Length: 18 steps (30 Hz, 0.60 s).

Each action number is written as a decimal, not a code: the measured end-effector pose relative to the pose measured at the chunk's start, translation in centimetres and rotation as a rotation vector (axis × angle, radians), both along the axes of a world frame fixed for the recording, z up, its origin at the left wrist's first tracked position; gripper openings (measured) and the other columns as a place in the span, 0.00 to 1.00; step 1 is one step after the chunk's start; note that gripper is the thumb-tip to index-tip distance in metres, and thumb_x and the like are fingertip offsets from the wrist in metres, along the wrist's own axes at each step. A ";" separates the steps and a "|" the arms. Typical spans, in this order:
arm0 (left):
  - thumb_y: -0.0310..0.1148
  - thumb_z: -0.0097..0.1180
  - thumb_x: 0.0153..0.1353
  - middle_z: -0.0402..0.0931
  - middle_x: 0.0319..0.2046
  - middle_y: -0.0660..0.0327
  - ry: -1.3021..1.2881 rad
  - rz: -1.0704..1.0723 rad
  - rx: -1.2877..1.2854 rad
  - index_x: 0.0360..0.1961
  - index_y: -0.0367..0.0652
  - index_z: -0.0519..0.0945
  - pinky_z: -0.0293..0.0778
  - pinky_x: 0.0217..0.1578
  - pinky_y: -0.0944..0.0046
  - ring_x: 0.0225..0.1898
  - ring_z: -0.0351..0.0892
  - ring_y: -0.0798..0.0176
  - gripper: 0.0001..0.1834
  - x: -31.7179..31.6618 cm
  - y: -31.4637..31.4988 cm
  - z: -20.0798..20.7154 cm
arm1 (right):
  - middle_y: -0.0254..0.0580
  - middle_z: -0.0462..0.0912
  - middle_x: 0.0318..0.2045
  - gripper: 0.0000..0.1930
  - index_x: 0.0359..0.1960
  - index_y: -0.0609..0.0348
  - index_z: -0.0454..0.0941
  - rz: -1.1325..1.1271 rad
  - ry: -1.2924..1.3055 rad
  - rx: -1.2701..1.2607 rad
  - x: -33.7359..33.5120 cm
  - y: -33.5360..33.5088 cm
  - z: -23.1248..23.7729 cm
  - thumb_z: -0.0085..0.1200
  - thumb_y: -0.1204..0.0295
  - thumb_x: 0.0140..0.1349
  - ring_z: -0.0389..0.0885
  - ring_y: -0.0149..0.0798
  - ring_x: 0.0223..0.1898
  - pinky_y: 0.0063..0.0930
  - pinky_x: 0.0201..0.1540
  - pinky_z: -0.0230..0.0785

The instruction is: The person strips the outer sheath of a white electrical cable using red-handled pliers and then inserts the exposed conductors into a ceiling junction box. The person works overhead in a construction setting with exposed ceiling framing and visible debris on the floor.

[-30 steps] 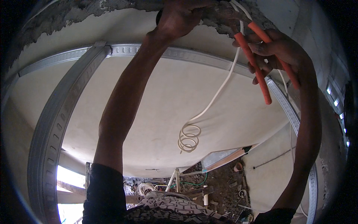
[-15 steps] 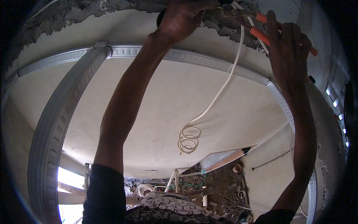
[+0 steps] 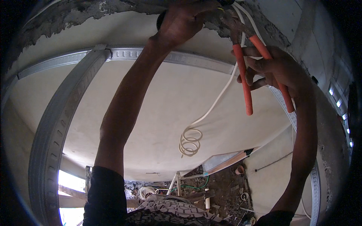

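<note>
Since half a second ago the right hand [image 3: 281, 73] has dropped away from the broken opening at the top, and the pliers [image 3: 250, 67] with orange handles now hang lower, handles spread wide and pointing down. That hand has its fingers curled round the outer handle only; the inner handle stands free of the palm, so the tool's handles are apart, not squeezed. Its dark metal head points up toward the rough plaster edge, just beside the white cable [image 3: 222, 94], but whether the head bites anything I cannot tell, as it blurs into the shadow there.

Higher up, the left hand [image 3: 184, 20] is bunched closed at the ragged hole in the ceiling [image 3: 151, 113], fingers pressed together round something small; what it grips is hidden by the knuckles and cut off by the upper rim of the view. A dark round shape peeks out behind the wrist, too unclear to name.

From that spot the white cable runs down between the two arms and ends in a loose coil hanging in the open. Behind it a grey metal channel [image 3: 56, 124] curves across the smooth ceiling. Farthest off, rubble and more coiled wire [image 3: 145, 192] lie on the floor [image 3: 226, 184], small and hard to make out.
</note>
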<state>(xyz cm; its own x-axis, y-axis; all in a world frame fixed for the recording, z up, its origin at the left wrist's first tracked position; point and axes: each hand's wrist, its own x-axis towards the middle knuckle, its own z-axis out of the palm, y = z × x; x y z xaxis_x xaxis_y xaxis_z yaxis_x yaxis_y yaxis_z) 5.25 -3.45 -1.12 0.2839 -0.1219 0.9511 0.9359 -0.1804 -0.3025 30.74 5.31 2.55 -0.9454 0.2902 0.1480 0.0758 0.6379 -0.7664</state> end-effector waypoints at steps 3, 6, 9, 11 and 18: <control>0.09 0.51 0.50 0.81 0.43 0.50 0.056 -0.014 0.025 0.44 0.38 0.83 0.80 0.40 0.57 0.42 0.83 0.47 0.21 -0.5 -0.1 0.3 | 0.50 0.83 0.38 0.26 0.62 0.68 0.68 0.046 -0.046 -0.031 -0.7 0.8 0.2 0.55 0.63 0.68 0.86 0.45 0.40 0.59 0.50 0.77; 0.09 0.50 0.50 0.81 0.42 0.50 0.074 -0.020 0.045 0.44 0.37 0.83 0.81 0.40 0.57 0.42 0.83 0.47 0.22 -0.4 0.0 0.3 | 0.48 0.83 0.35 0.26 0.62 0.67 0.69 0.044 -0.022 -0.067 -0.8 0.4 -0.1 0.54 0.61 0.69 0.86 0.44 0.39 0.58 0.49 0.77; 0.09 0.51 0.50 0.81 0.42 0.50 0.093 -0.022 0.052 0.44 0.37 0.83 0.80 0.39 0.57 0.42 0.83 0.47 0.21 -0.9 0.3 0.4 | 0.45 0.83 0.33 0.27 0.62 0.66 0.69 0.123 -0.052 -0.089 -1.4 1.6 -0.3 0.54 0.59 0.69 0.86 0.42 0.37 0.54 0.48 0.79; 0.09 0.51 0.50 0.81 0.42 0.50 0.093 -0.019 0.055 0.44 0.37 0.83 0.80 0.39 0.57 0.41 0.83 0.48 0.21 -0.8 0.2 0.4 | 0.43 0.83 0.31 0.26 0.60 0.65 0.71 0.070 -0.013 -0.098 -1.1 0.6 -0.4 0.55 0.58 0.68 0.85 0.39 0.33 0.49 0.45 0.80; 0.11 0.52 0.53 0.81 0.42 0.51 0.021 -0.005 0.016 0.44 0.37 0.83 0.80 0.39 0.57 0.41 0.83 0.49 0.19 0.1 -0.1 0.2 | 0.40 0.80 0.24 0.18 0.52 0.61 0.77 -0.092 0.058 -0.082 -0.9 -0.8 -0.9 0.53 0.59 0.70 0.81 0.38 0.24 0.39 0.34 0.78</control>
